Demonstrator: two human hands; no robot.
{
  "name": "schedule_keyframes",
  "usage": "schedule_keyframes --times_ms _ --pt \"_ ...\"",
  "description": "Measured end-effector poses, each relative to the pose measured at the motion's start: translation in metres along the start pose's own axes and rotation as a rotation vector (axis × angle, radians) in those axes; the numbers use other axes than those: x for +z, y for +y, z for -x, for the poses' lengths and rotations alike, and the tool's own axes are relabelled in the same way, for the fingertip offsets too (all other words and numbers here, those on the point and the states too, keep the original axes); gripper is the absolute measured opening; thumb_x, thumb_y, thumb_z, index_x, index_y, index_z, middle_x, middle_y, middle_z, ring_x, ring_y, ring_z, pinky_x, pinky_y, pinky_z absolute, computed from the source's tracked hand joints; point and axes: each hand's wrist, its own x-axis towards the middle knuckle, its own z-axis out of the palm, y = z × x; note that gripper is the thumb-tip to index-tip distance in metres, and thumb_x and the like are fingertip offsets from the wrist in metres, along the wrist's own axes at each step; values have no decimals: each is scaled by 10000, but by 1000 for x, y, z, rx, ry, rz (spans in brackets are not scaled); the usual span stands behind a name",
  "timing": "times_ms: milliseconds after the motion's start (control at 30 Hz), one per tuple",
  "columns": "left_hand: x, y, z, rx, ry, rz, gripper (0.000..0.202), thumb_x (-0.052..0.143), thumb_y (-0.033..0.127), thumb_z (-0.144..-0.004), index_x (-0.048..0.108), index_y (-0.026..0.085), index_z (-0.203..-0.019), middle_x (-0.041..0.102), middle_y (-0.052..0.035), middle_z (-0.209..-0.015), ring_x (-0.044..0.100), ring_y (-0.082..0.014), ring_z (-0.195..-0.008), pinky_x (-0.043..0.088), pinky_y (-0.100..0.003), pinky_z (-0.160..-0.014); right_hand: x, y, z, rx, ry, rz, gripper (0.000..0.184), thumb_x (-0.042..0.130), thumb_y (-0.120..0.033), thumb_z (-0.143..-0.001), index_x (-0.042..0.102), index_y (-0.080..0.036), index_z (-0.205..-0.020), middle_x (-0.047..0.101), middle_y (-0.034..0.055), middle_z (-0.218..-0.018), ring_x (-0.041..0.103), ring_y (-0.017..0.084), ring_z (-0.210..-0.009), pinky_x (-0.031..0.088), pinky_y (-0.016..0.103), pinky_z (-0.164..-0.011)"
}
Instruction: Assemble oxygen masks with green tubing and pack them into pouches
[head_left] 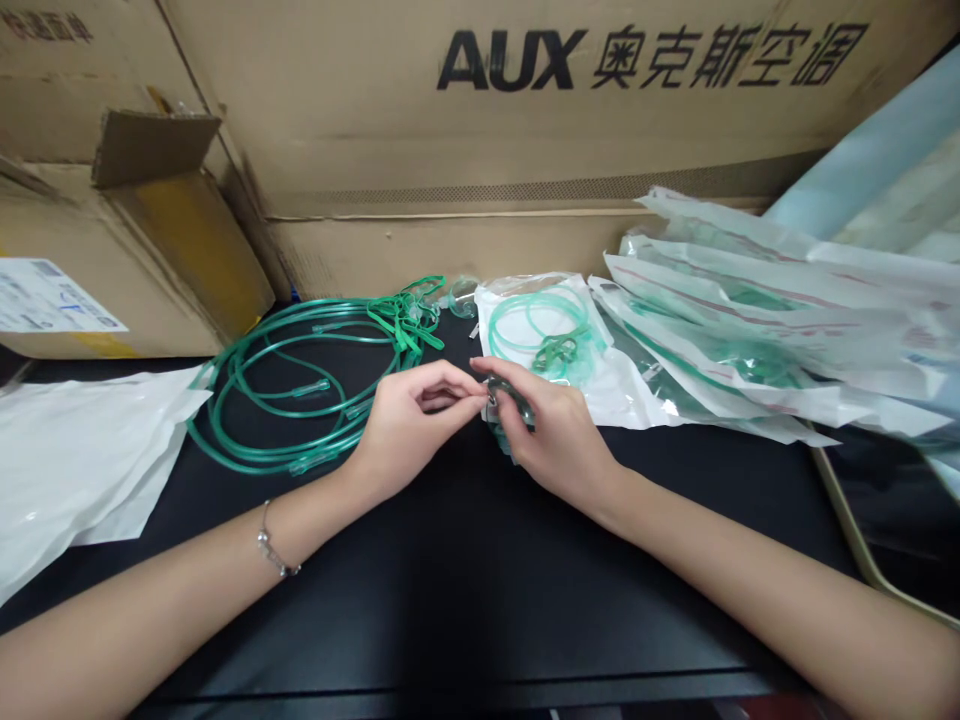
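My right hand (559, 435) is closed around a small, clear greenish oxygen mask (504, 442), mostly hidden by the fingers. With thumb and fingertips pinched together, my left hand (412, 420) meets it at a small shiny metal nose clip (491, 398) on the mask's edge. Behind my left hand lie coils of green tubing (259, 400) with clear connectors and a tangle of green straps (405, 318). A clear mask part (463, 296) rests at the back, near another small metal strip (474, 330). Just beyond my right hand is a bag with coiled green tubing (540, 325).
Overlapping white-and-clear packages (750, 320) holding green tubing are piled at the right. White pouches (90, 450) lie at the left on the black table (465, 600). Large cardboard boxes (390, 130) wall off the back. A gold-edged dark object (892, 510) sits at the right edge.
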Motion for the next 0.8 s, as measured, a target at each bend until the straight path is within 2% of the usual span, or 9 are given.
schedule_keyframes --times_ms 133,367,600,800 --pt "-10 -4 -9 -134 -81 197 208 740 194 -612 649 147 -793 696 6 -714 659 -128 -704 514 -230 -725 -5 1 -1 -46 -44 -94 327 413 -94 -828 518 -133 -1134 647 84 -1075 642 145 -870 517 261 -756" --pt "-18 -2 -14 -271 -185 247 185 773 173 -562 639 153 -689 680 35 -651 647 -93 -667 507 -188 -677 -6 1 1 -87 -121 -216 357 421 -121 -843 469 -154 -1196 631 73 -1103 629 143 -902 511 254 -755" --pt "-17 1 -11 -312 -174 240 202 772 178 -547 590 141 -625 668 21 -616 649 -117 -644 513 -236 -671 -2 -3 5 -48 -160 -307 374 387 -107 -858 469 -178 -1216 598 66 -1164 576 140 -1042 464 285 -894" --pt "-12 1 -8 -334 -147 272 196 759 173 -562 572 143 -614 664 16 -602 660 -135 -656 516 -268 -711 0 -1 6 -35 -173 -294 409 365 -101 -859 428 -200 -1251 560 56 -1224 541 158 -1104 451 321 -931"
